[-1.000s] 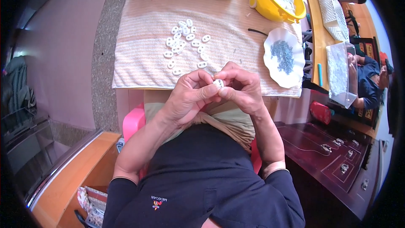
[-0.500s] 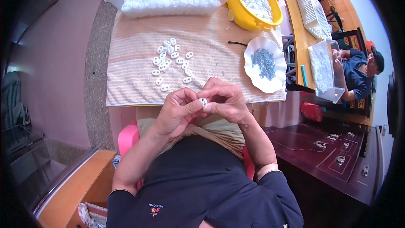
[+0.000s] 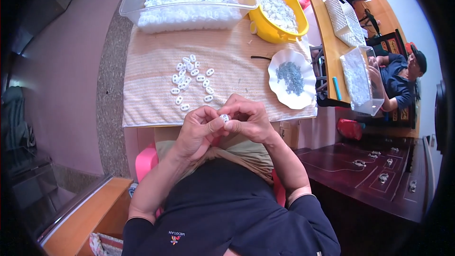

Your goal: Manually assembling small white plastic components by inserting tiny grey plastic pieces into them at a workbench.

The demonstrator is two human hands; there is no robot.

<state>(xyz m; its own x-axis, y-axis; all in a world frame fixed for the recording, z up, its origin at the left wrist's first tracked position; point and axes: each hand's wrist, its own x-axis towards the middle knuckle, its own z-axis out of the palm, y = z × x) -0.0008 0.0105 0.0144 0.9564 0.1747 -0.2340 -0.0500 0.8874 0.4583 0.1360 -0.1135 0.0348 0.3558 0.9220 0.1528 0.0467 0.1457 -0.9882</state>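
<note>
A small white oval plastic piece with two dark holes (image 3: 224, 118) is pinched between both hands, just off the table's near edge. My left hand (image 3: 195, 132) grips its left side with thumb and forefinger, the other fingers curled. From the right, my right hand (image 3: 250, 119) holds it with thumb and fingertips; whether a smaller part is in those fingers is hidden. Beyond my hands, several like white pieces (image 3: 178, 100) lie loosely grouped on a striped towel (image 3: 151, 83). To the right, a white scalloped dish (image 3: 309, 96) holds small dark metal bits (image 3: 290, 77), too small to name surely.
At the back stand a clear bin (image 3: 189, 10) full of white pieces and a yellow basin (image 3: 279, 37) of similar parts. A thin black rod (image 3: 260, 57) lies by the dish. Rightward, another person (image 3: 400, 78) sits at a wooden table (image 3: 337, 57) with a clear box (image 3: 362, 78).
The whole view has shifted slightly, so the table sits lower and further left. Both hands keep the white piece, which seems turned a little between the fingertips.
</note>
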